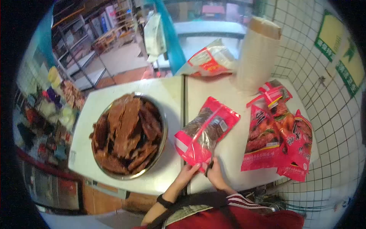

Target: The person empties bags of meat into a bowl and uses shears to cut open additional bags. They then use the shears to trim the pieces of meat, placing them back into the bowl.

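Observation:
A red and clear plastic bag (207, 128) with dark contents lies at a slant on the white table in front of me. My left hand (187, 174) pinches its near corner between thumb and fingers. Right beside it, my right hand (216, 175) is closed around dark-handled scissors (209, 168). Their blades point up over the bag's near edge. To the left of my hands stands a round metal bowl (164, 143) heaped with brown slabs of meat (126, 133).
Several red printed food bags (263, 141) lie at the right, by the tiled wall (335, 126). A tall stack of pale bowls (257, 53) stands at the back, with a white and red bag (211, 61) to its left. A dark seam divides the white tabletop (173, 91).

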A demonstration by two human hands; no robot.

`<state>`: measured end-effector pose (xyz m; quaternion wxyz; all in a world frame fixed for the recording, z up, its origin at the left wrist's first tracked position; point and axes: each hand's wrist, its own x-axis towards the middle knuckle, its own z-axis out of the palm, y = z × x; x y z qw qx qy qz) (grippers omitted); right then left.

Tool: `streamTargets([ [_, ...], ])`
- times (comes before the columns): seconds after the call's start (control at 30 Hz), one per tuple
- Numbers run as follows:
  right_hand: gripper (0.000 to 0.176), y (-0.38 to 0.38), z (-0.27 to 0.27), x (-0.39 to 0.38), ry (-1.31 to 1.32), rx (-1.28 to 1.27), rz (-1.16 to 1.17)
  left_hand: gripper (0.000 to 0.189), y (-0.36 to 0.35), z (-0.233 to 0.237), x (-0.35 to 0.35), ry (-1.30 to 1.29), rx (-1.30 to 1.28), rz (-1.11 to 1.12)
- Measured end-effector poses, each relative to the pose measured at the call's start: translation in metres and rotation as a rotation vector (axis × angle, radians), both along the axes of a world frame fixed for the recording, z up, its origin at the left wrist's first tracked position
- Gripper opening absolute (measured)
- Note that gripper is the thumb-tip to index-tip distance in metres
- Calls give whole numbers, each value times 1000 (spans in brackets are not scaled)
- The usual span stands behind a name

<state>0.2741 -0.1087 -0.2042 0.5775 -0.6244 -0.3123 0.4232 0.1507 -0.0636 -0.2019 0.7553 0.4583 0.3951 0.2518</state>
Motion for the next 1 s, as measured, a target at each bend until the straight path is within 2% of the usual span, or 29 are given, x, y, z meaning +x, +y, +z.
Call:
streamTargets([
  [0.03, 41, -24, 10, -2, 225, -93, 166, 37, -10, -10, 0, -62, -56, 10],
  [0.1, 53, -53, 0, 18, -86, -223, 452, 32, -33, -10, 1, -120, -154, 126],
  [0.13, 58, -68, -29, 34, -442, -28, 492, 27, -40, -9, -3, -182, -218, 227],
  [0.17, 53, -78, -24, 45, -582, 59, 512, 27, -40, -23, -12, -228, -350, 193],
  [0.2, 48, -87, -10, 53, -719, 160, 529, 27, -41, -19, -17, -205, -360, 175],
  [0.27, 38, -107, 14, 72, -567, -174, 695, 27, -42, -11, -18, -248, -410, 149],
  [0.3, 38, -107, 31, 69, -576, -161, 714, 27, -44, -7, -13, -317, -455, 131],
  [0.37, 44, -112, 55, 64, 153, -384, 439, 28, -47, -3, 2, -334, -473, 133],
  [0.5, 40, -126, 55, 58, 112, -346, 354, 22, -54, -32, 22, -353, -456, 198],
  [0.57, 39, -132, 35, 63, -107, -395, 479, 25, -53, -29, 11, -306, -346, 107],
  [0.6, 40, -141, -2, 80, -319, -309, 549, 26, -54, -17, 7, -204, -265, 118],
  [0.67, 37, -138, 29, 67, -241, -410, 578, 28, -57, 1, -3, -67, -115, 47],
  [0.7, 36, -133, 40, 63, -176, -483, 620, 28, -62, -2, -6, -62, -130, 41],
  [0.77, 37, -131, 31, 60, -139, -438, 705, 27, -68, -7, -12, -90, -87, -16],
  [0.83, 38, -126, 24, 56, -173, -416, 796, 29, -71, -9, -19, -14, -162, -26],
  [0.97, 39, -108, 32, 56, -151, -486, 851, 30, -79, -21, -29, -119, -184, -42],
  [1.0, 39, -101, 33, 56, -63, -507, 866, 30, -79, -20, -29, -125, -148, -23],
])
